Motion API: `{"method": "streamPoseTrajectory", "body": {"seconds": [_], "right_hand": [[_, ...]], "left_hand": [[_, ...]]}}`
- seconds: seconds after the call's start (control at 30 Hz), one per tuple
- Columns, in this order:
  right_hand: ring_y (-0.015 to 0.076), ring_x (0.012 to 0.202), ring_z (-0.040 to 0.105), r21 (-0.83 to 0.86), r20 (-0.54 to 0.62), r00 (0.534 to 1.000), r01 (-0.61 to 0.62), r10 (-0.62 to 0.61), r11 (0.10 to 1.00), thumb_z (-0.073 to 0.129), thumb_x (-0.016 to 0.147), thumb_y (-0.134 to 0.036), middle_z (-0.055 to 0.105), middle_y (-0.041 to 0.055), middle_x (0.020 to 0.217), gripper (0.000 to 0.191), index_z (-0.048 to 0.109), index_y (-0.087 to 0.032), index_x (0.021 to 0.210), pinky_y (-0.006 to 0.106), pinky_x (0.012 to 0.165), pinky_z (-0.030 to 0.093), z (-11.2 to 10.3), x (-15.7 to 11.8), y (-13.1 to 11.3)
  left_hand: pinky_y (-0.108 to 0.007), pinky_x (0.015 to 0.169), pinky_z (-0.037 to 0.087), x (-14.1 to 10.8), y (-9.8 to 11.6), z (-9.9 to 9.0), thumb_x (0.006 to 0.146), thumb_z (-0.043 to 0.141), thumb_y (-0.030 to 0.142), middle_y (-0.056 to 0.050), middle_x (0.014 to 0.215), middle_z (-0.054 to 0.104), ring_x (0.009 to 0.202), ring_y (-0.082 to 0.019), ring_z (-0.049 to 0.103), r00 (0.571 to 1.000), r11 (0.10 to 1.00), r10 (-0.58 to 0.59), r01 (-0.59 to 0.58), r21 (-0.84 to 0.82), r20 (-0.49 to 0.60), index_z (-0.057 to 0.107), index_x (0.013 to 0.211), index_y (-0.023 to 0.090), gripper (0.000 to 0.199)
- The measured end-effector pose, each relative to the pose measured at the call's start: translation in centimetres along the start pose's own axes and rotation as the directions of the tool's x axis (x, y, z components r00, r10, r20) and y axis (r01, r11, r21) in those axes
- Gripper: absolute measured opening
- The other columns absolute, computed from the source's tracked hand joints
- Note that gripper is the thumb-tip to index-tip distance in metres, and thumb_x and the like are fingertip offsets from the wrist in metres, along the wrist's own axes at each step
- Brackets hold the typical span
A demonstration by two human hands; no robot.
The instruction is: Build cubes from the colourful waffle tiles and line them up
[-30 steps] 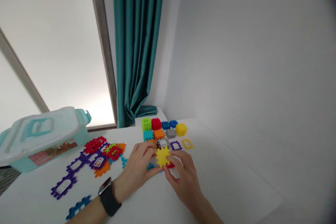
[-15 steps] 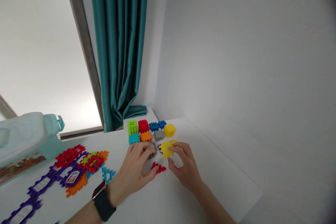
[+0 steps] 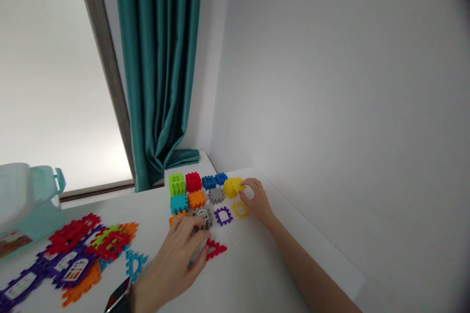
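Observation:
My right hand (image 3: 256, 199) pinches a yellow toothed piece (image 3: 235, 187) at the yellow stack, at the right end of the back row. My left hand (image 3: 179, 254) rests over the table with fingers curved apart, its fingertips near a grey piece with a white window (image 3: 203, 216); nothing shows in its grip. Beside that lie a purple frame (image 3: 223, 216) and a yellow frame (image 3: 240, 210). A red triangular piece (image 3: 216, 249) lies just right of my left fingertips.
Stacks of green (image 3: 176, 185), red (image 3: 193, 182), blue (image 3: 209, 182), teal (image 3: 179, 203) and orange pieces (image 3: 197, 199) stand behind my left hand. A loose pile (image 3: 75, 254) and a clear teal-trimmed box (image 3: 36, 200) are at left. A wall (image 3: 312, 107) rises behind.
My right hand has moved up and away with the yellow piece to the yellow stack, uncovering the purple and yellow frames. My left hand appears lower and further left as the view shifted.

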State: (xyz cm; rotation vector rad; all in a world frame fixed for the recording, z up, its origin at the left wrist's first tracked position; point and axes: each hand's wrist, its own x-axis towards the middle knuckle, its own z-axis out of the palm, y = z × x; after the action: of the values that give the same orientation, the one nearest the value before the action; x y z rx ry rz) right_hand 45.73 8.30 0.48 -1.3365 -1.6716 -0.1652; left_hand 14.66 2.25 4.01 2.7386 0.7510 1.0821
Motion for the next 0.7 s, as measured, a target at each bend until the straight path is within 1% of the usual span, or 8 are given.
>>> {"method": "streamPoseTrajectory", "body": {"seconds": [0.1, 0.23, 0.37, 0.5, 0.7], "right_hand": [[0.0271, 0.103, 0.062, 0.001, 0.008, 1.000, -0.009, 0.009, 1.000, 0.060, 0.084, -0.022, 0.068, 0.0086, 0.103, 0.014, 0.064, -0.024, 0.098, 0.047, 0.095, 0.051, 0.9, 0.5, 0.9], [0.0269, 0.103, 0.062, 0.006, 0.024, 1.000, -0.013, 0.013, 1.000, 0.060, 0.084, -0.023, 0.068, 0.0082, 0.103, 0.013, 0.065, -0.024, 0.097, 0.047, 0.094, 0.051, 1.6, 0.6, 1.5], [0.0264, 0.104, 0.061, 0.010, 0.034, 0.999, -0.014, 0.014, 1.000, 0.061, 0.086, -0.024, 0.068, 0.0073, 0.103, 0.012, 0.065, -0.024, 0.097, 0.045, 0.093, 0.051, 1.7, 0.5, 1.7], [0.0258, 0.104, 0.061, 0.016, 0.040, 0.999, -0.009, 0.009, 1.000, 0.060, 0.086, -0.023, 0.068, 0.0069, 0.102, 0.012, 0.064, -0.024, 0.097, 0.045, 0.094, 0.051, 1.8, 0.5, 1.8], [0.0262, 0.102, 0.061, 0.022, 0.050, 0.999, -0.004, 0.003, 1.000, 0.060, 0.084, -0.022, 0.068, 0.0075, 0.102, 0.012, 0.064, -0.024, 0.095, 0.046, 0.094, 0.051, 2.1, 0.6, 1.6]], "left_hand": [[-0.045, 0.092, 0.051, 0.1, 0.2, -0.3, 0.091, 0.052, 0.010, -0.011, 0.116, 0.058, 0.107, -0.028, 0.056, 1.000, 1.000, 0.006, -0.005, -0.011, 0.029, 0.063, 0.107, 0.022, 0.023], [-0.047, 0.093, 0.051, 0.2, 0.4, -0.4, 0.091, 0.052, 0.009, -0.011, 0.116, 0.058, 0.108, -0.028, 0.056, 0.997, 1.000, 0.009, -0.007, -0.024, 0.077, 0.061, 0.109, 0.023, 0.025], [-0.049, 0.095, 0.050, 0.3, 0.6, -0.4, 0.090, 0.053, 0.007, -0.011, 0.115, 0.058, 0.109, -0.029, 0.055, 0.995, 1.000, 0.021, -0.020, -0.013, 0.100, 0.061, 0.108, 0.022, 0.025], [-0.047, 0.094, 0.051, 0.3, 0.8, -0.5, 0.089, 0.052, 0.006, -0.011, 0.115, 0.058, 0.109, -0.028, 0.055, 0.993, 0.999, 0.039, -0.037, -0.017, 0.108, 0.060, 0.111, 0.022, 0.029], [-0.046, 0.094, 0.052, 0.2, 0.9, -0.3, 0.090, 0.051, 0.006, -0.011, 0.116, 0.058, 0.110, -0.028, 0.054, 0.992, 0.999, 0.041, -0.039, -0.018, 0.120, 0.060, 0.108, 0.021, 0.026]]}}
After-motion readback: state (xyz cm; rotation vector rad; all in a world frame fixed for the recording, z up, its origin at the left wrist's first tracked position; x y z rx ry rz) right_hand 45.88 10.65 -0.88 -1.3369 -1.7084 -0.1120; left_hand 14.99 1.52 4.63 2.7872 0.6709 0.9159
